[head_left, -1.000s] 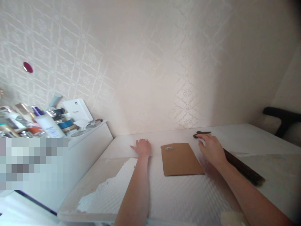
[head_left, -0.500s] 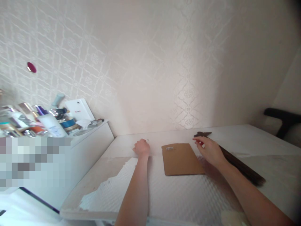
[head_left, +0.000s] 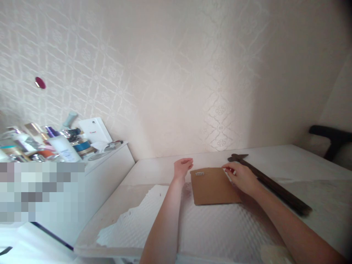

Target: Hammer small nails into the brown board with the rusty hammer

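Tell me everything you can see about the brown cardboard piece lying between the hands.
The cardboard piece is a flat, plain brown sheet, roughly rectangular, lying on the white textured covering of the table. Near its far left corner sits a short row of small pale studs or beads, too small to identify. The right hand rests its fingertips at the far right corner; the left hand hovers just off its left edge. A dark wooden tool lies to the right, apart from it.

Pixelated patch: blocks over the lower left, nothing readable behind it.
Bottles: jumbled and blurred, labels illegible.
Studs: row on the brown card, too small to tell what they are.
Right hand: fingers cover the card's far right corner.
Dark chair: cut by the right edge.
Bench: near edge runs out of frame.
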Action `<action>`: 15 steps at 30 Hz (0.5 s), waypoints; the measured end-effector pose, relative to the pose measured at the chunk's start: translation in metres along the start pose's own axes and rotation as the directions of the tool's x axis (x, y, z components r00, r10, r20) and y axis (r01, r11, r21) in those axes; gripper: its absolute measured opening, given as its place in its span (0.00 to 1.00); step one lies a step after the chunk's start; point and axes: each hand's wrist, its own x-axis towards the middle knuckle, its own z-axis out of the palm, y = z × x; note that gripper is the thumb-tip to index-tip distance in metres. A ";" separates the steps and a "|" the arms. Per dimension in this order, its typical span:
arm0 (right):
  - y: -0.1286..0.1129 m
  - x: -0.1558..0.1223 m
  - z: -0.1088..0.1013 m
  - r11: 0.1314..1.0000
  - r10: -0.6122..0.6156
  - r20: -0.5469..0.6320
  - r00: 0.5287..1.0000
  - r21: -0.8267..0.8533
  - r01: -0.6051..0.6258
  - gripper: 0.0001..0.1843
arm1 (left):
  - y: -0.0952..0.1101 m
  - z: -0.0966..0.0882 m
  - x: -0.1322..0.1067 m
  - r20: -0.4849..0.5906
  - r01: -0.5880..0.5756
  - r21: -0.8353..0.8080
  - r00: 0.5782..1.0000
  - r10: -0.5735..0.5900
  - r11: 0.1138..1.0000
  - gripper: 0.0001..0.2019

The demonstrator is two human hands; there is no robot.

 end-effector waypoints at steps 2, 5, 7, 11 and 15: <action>0.000 0.000 0.001 1.000 -0.007 0.003 1.000 -0.009 0.007 0.16 | 0.002 0.001 -0.002 -0.003 0.033 -0.094 0.999 -0.034 0.995 0.05; 0.000 0.000 0.003 1.000 -0.016 0.000 1.000 -0.026 0.016 0.16 | 0.004 0.004 -0.003 0.012 0.091 -0.162 0.996 -0.090 0.983 0.05; 0.000 0.000 0.004 0.999 -0.024 0.004 1.000 -0.032 0.024 0.16 | 0.005 0.005 -0.004 0.025 0.120 -0.183 0.993 -0.117 0.976 0.05; 0.001 0.000 0.007 0.998 -0.039 0.022 0.999 -0.040 0.040 0.16 | 0.005 0.007 -0.007 0.027 0.117 -0.137 0.993 -0.115 0.984 0.03; -0.002 -0.001 0.011 0.996 -0.082 0.054 0.995 -0.020 0.083 0.15 | 0.000 0.011 -0.007 0.036 -0.023 0.119 0.999 0.019 0.993 0.05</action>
